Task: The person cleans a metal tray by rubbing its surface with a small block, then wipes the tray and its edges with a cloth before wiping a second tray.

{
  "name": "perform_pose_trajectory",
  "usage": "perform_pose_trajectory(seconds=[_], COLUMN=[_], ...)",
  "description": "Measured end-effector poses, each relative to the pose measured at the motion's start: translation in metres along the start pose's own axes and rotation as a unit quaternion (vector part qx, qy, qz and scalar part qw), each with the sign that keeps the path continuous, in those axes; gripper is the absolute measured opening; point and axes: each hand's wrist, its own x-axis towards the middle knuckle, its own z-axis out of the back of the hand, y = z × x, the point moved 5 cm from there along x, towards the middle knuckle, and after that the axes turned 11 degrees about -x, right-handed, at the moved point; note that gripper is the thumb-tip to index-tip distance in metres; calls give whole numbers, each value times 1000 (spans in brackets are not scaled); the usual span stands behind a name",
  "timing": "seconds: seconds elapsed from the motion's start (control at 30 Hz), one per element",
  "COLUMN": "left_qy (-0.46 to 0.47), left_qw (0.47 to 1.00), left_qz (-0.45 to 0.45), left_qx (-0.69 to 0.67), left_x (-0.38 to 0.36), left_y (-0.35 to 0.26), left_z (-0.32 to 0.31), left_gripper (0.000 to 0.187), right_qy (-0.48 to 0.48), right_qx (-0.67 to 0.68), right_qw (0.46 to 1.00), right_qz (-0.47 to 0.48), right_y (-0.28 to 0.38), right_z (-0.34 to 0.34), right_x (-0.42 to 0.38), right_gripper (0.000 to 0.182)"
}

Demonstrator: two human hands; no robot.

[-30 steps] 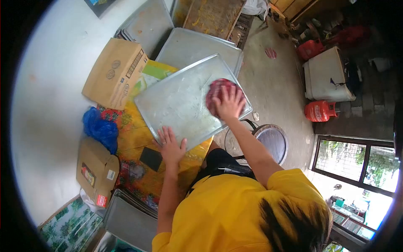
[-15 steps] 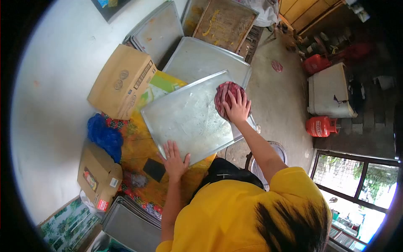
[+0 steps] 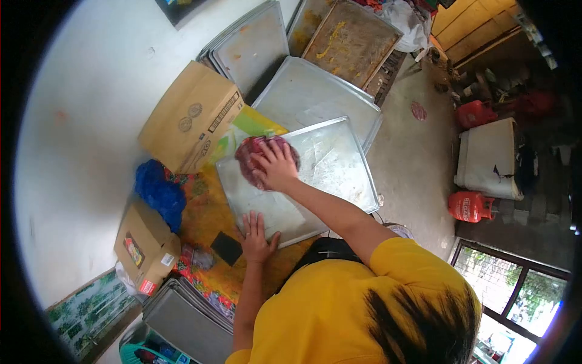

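A shallow metal tray [image 3: 327, 158] lies at an angle, partly over another metal tray [image 3: 315, 88] behind it. My right hand [image 3: 276, 167] presses flat, fingers spread, on a round dark-red rag [image 3: 247, 159] at the tray's far left part. The rag lies against the tray surface, and its middle is hidden under the palm. Across the near left edge of the same tray rests my left hand [image 3: 257, 239], with fingers stretched out and thumb apart. Near its fingertips a small dark square pad [image 3: 225, 247] lies on the orange patterned table cover [image 3: 206, 221].
Cardboard boxes [image 3: 191, 118] [image 3: 145, 242] and a blue plastic bag [image 3: 159, 193] stand along the wall. More trays [image 3: 251, 45] lean at the back, and stacked trays [image 3: 188, 315] sit at the near left. On the floor at right is a red gas cylinder [image 3: 470, 207].
My right hand has slid the rag leftward across the tray, from its right end to its left part. The left hand stays at the tray's edge. The whole view has shifted slightly.
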Motion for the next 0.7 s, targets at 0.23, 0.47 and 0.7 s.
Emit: perform_pose_trajectory(seconds=[0.23, 0.47, 0.7], left_qy=[-97, -253, -66], left_qw=[992, 954, 955], left_qz=[-64, -61, 50], left_qx=[-38, -149, -285], left_x=[-17, -22, 91], left_y=[16, 22, 22], left_z=[-12, 8, 84], left_gripper=[91, 90, 58], right_qy=[47, 49, 92], right_qx=[87, 129, 100], right_qw=[987, 980, 985], right_qz=[128, 141, 108], right_y=[74, 103, 112], right_z=[-2, -5, 9], right_x=[13, -55, -79], right_gripper=[67, 59, 61])
